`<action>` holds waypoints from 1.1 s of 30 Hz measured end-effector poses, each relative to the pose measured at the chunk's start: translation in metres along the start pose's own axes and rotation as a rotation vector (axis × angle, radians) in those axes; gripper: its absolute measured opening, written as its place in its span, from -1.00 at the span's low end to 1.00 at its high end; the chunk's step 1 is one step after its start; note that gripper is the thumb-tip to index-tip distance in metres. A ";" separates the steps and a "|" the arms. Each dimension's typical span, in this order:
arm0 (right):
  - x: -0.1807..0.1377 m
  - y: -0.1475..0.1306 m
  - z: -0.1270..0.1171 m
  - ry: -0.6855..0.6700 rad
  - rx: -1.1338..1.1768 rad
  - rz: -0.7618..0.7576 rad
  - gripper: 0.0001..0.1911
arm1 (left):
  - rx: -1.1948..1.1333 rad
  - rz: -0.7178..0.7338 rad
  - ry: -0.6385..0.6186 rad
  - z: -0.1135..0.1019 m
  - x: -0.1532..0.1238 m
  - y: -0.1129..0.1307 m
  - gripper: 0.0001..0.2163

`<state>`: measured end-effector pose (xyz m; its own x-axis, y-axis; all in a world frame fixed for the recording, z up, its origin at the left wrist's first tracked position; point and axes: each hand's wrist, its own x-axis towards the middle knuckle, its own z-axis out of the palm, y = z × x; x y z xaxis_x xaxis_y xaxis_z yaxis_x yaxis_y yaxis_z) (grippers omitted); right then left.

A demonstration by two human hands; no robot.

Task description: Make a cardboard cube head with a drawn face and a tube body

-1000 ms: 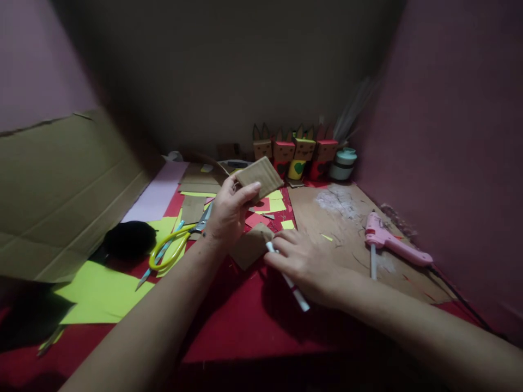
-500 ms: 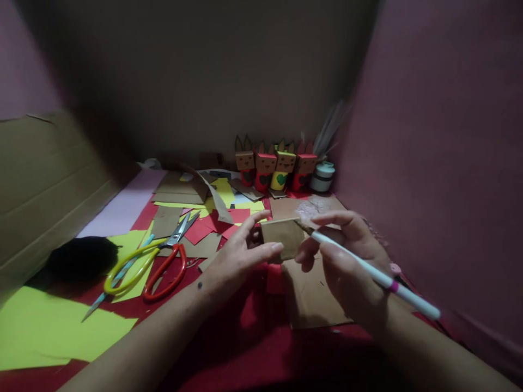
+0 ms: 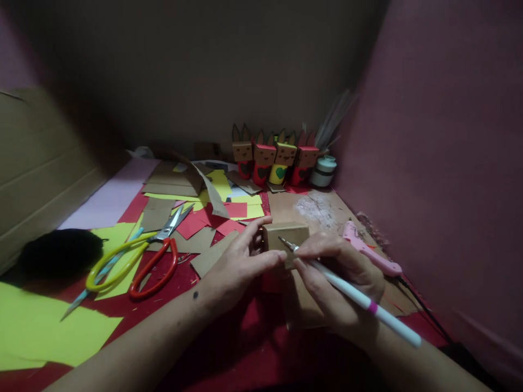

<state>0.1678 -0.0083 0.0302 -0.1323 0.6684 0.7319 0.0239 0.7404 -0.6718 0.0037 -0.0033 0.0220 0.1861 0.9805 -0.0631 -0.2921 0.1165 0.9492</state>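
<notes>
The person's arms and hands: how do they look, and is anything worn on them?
Both forearms are bare, with no sleeves in view. No ring, watch or glove shows on the left hand or the right hand. A small dark mark sits near the left wrist.

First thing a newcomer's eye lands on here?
Centre frame: the left hand holds a small cardboard box while the right hand sets a white pen tip against its face. Next, the yellow and red scissors lying left on the red table, then the row of paper figures at the back wall.
</notes>
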 end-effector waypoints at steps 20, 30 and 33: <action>-0.006 0.004 -0.002 -0.045 -0.247 0.015 -0.80 | -0.106 0.049 -0.053 0.001 0.003 -0.010 -0.37; -0.008 0.007 -0.003 -0.012 -0.322 -0.018 -0.82 | -0.120 0.023 -0.032 0.005 0.000 -0.005 -0.32; -0.007 0.007 -0.003 -0.018 -0.310 -0.020 -0.82 | -0.112 0.014 -0.042 0.004 0.001 -0.006 -0.30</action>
<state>0.1716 -0.0077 0.0203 -0.1536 0.6545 0.7403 0.3218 0.7414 -0.5888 0.0089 -0.0040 0.0175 0.2200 0.9749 -0.0342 -0.3978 0.1217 0.9094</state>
